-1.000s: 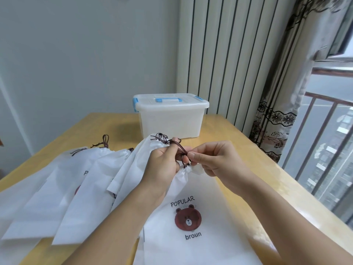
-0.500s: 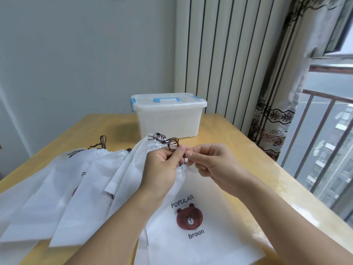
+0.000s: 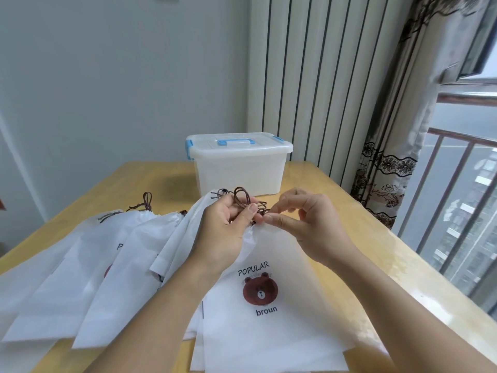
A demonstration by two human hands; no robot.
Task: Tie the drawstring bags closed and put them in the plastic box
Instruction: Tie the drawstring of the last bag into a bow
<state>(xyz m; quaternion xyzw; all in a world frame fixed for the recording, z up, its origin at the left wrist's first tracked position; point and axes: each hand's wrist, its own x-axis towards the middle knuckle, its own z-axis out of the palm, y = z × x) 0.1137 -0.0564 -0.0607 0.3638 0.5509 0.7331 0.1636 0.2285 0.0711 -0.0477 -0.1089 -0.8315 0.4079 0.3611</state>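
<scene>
The bear-print bag (image 3: 269, 305) lies flat on the wooden table (image 3: 336, 200) right in front of me, its gathered neck raised between both hands. I see my left hand (image 3: 226, 232) curled around the brown cord (image 3: 243, 200), thumb pressed against a loop that stands up above the fingers. My right hand (image 3: 309, 224) pinches the cord's end by the neck with thumb and forefinger, the other fingers bent. More white bags (image 3: 88, 265) overlap to the left. The plastic box (image 3: 239, 168) sits beyond, lid on, blue clips down.
</scene>
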